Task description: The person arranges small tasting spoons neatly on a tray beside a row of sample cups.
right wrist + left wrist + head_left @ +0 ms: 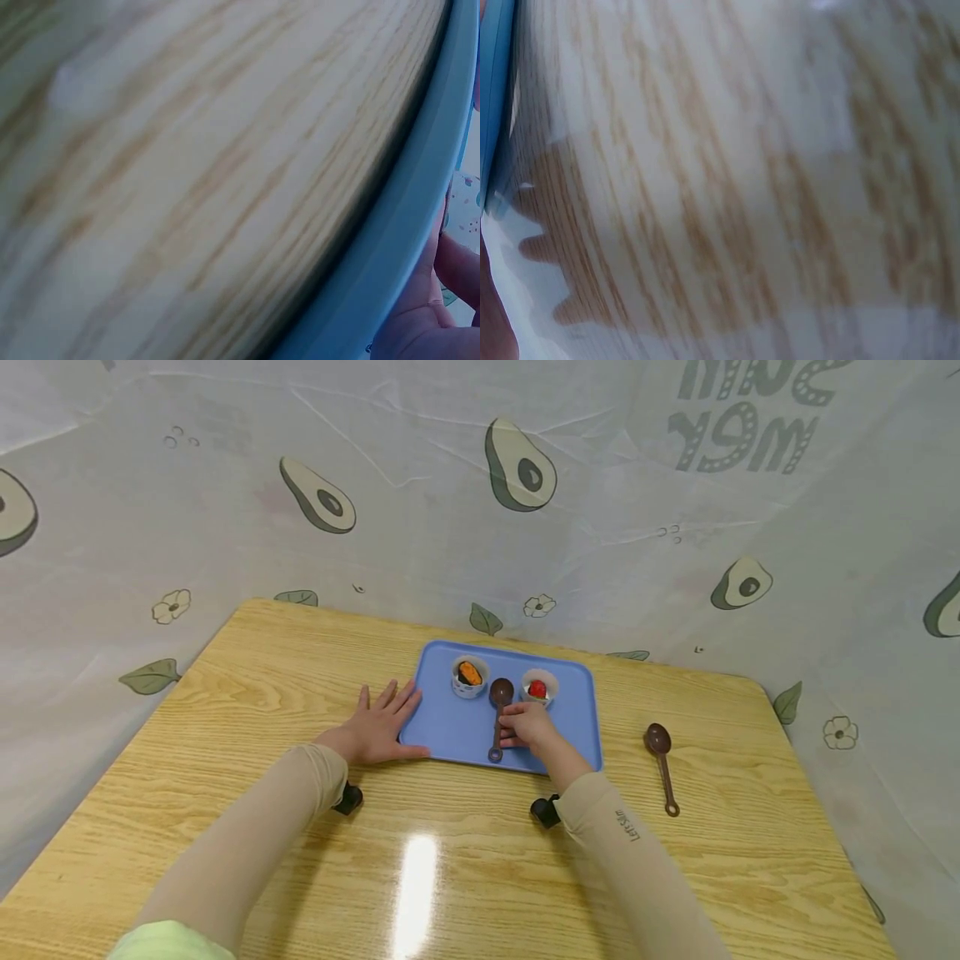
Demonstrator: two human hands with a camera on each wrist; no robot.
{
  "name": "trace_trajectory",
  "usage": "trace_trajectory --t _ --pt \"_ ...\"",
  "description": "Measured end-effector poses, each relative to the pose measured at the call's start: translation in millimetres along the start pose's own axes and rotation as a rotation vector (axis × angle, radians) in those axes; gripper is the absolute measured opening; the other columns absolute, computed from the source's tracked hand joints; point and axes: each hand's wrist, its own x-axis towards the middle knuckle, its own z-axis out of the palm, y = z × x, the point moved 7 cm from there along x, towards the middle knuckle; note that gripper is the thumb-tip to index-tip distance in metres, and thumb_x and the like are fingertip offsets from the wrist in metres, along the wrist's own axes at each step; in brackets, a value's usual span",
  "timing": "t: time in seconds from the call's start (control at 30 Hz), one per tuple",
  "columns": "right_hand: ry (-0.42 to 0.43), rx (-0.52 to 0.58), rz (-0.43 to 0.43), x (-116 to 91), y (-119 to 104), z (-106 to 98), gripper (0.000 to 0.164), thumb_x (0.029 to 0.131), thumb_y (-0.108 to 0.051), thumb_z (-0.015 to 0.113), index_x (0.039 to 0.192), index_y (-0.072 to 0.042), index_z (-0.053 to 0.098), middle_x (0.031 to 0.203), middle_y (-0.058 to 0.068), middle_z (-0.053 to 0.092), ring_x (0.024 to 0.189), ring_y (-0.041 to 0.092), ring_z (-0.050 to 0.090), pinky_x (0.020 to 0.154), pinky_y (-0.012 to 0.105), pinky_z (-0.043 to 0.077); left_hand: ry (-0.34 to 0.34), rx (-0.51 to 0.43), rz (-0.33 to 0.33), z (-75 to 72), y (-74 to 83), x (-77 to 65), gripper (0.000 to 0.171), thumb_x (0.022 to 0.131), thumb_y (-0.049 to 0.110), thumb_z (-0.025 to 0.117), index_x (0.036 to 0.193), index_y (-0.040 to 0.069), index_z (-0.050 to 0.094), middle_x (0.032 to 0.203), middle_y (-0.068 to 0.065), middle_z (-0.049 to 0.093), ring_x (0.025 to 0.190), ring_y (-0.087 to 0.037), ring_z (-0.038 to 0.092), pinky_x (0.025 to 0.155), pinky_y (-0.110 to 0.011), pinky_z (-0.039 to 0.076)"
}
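A blue tray (448, 727) lies on the wooden table. My right hand (527, 727) reaches over its near edge and pinches the handle of a brown spoon (502, 692), whose round bowl points to the back. On the left of the spoon stands a small white cup (468, 691) with an orange-topped, dark-sided piece (470, 672) in it. Behind my right hand, another white cup (552, 682) holds a red strawberry-like piece (537, 688). My left hand (378, 731) lies with fingers spread at the tray's left edge. In the right wrist view, the tray's rim (405, 247) hides most of the hand's work.
A second brown spoon (666, 772) lies on the table (720, 827) right of the tray. Behind the table hangs a pale curtain (420, 527) printed with avocados. Black wrist devices (545, 811) sit under both wrists.
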Motion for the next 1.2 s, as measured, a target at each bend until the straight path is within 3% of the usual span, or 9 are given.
trace_trajectory --t 0.13,0.2,0.4,0.5,0.67,0.83,1.2 --pt "-0.009 -0.02 -0.029 31 18 -4 0.03 0.091 -0.005 0.058 0.12 0.004 0.056 0.093 0.018 0.062 0.071 0.023 0.062 0.068 0.039 0.057 0.002 -0.009 0.009 -0.6 1.0 0.3 0.101 0.083 0.069 0.048 0.152 0.008 0.008 0.159 -0.011 0.0 0.145 -0.038 -0.002 0.108 -0.067 -0.006" --pt "-0.032 -0.009 -0.068 45 25 -5 0.029 0.089 -0.006 0.062 0.116 0.004 0.058 0.089 0.019 0.063 0.07 0.024 0.063 0.064 0.039 0.057 0.0 -0.01 0.011 -0.5 0.9 0.9 0.101 0.083 0.07 0.047 0.152 0.008 0.007 0.159 -0.011 0.0 0.145 -0.038 -0.003 0.108 -0.067 -0.006" --pt "0.028 -0.102 -0.029 -2 -5 0 0.031 0.092 -0.001 0.054 0.122 0.009 0.053 0.082 0.016 0.06 0.06 0.016 0.058 0.062 0.035 0.057 0.007 -0.014 0.016 -2.2 2.8 0.7 0.099 0.083 0.067 0.05 0.151 0.007 0.008 0.159 -0.012 0.001 0.145 -0.039 -0.002 0.107 -0.067 -0.005" --pt "0.033 -0.13 -0.028 -15 -13 1 0.03 0.092 0.0 0.053 0.121 0.009 0.054 0.075 0.01 0.057 0.057 0.012 0.055 0.056 0.027 0.054 0.002 0.002 0.01 -1.0 2.0 1.8 0.1 0.083 0.069 0.048 0.152 0.008 0.007 0.159 -0.011 0.0 0.145 -0.038 -0.002 0.108 -0.067 -0.005" --pt "0.066 -0.197 -0.022 -20 -16 0 0.028 0.092 -0.005 0.058 0.117 0.004 0.06 0.077 0.005 0.059 0.057 0.009 0.053 0.05 0.02 0.048 0.006 -0.002 0.012 0.3 1.5 3.0 0.101 0.082 0.071 0.047 0.152 0.009 0.008 0.159 -0.011 0.0 0.145 -0.037 -0.002 0.108 -0.067 -0.006" --pt "0.085 -0.261 -0.028 -19 -16 -2 0.027 0.091 -0.008 0.059 0.117 0.001 0.063 0.084 0.007 0.062 0.058 0.009 0.053 0.05 0.021 0.047 -0.001 -0.007 0.008 2.0 1.2 3.8 0.102 0.082 0.071 0.046 0.152 0.009 0.007 0.159 -0.01 -0.001 0.145 -0.037 -0.003 0.108 -0.066 -0.007" --pt "0.139 -0.334 -0.084 -22 -21 -5 0.014 0.088 -0.012 0.064 0.097 -0.001 0.062 0.069 0.004 0.057 0.057 0.012 0.054 0.047 0.022 0.047 0.008 -0.01 0.007 0.6 -0.5 0.7 0.101 0.082 0.07 0.048 0.152 0.008 0.009 0.159 -0.012 0.001 0.145 -0.038 -0.002 0.107 -0.067 -0.005"
